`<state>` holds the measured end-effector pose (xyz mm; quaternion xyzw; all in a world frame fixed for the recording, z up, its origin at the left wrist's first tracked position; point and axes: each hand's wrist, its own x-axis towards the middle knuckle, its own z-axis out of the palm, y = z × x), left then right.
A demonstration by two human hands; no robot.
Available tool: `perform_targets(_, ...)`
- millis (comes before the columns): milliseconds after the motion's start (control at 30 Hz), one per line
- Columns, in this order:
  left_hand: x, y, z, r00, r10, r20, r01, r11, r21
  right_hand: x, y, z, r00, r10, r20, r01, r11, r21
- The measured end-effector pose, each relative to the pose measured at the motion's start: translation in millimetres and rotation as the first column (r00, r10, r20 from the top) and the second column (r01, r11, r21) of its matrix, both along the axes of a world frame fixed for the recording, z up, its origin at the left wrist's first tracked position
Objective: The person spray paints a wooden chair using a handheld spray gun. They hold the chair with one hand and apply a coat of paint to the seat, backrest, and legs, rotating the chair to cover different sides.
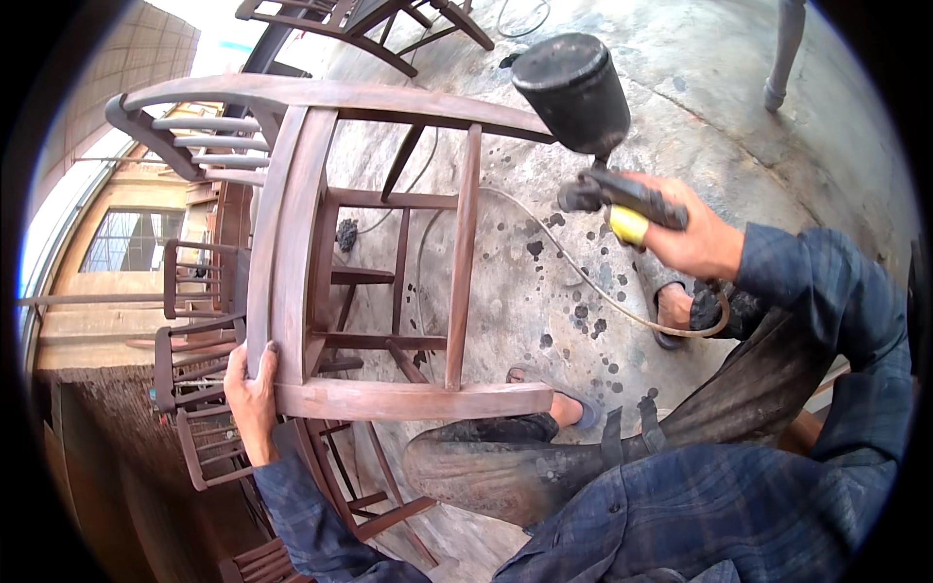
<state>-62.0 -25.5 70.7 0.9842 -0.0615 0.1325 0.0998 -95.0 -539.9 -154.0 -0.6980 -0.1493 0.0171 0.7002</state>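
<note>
A brown wooden chair frame [292,233] stands tilted in front of me, its slatted back toward the far left. My left hand [253,394] grips the seat rail at the near left corner, thumb on top. On the right, my right hand [695,233] is wrapped around the handle of a spray gun [637,194]. A black paint cup [573,92] sits on top of the gun, and a yellow band shows under my fingers. The gun's nozzle points left toward the chair, apart from the wood.
A thin air hose [593,291] loops from the gun across the paint-spotted concrete floor [525,321]. Several other wooden chairs [199,364] stand along the left, with one more [379,29] at the back. A grey post or leg [785,58] rises at the far right.
</note>
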Motion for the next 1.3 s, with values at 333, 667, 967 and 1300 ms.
perform_targets(333, -3, -4, 0, 1.0, -0.027, -0.007, 0.027, 1.0, -0.013, 46, -9, 9, 0.977, -0.211, 0.012, 0.211, 0.977, 0.019)
perform_targets(667, -4, -5, 0, 1.0, 0.005, -0.015, -0.006, 0.999, -0.054, 51, -21, 5, 0.971, -0.237, -0.025, 0.238, 0.968, 0.077)
perform_targets(967, -2, -11, 0, 0.999, -0.036, 0.005, 0.037, 0.998, -0.058, 67, -47, -1, 0.962, -0.259, 0.081, 0.262, 0.965, -0.026)
perform_targets(1300, -2, -1, -4, 1.0, -0.028, 0.005, 0.028, 0.996, -0.08, 38, -58, -11, 0.917, -0.317, -0.242, 0.302, 0.948, -0.1)
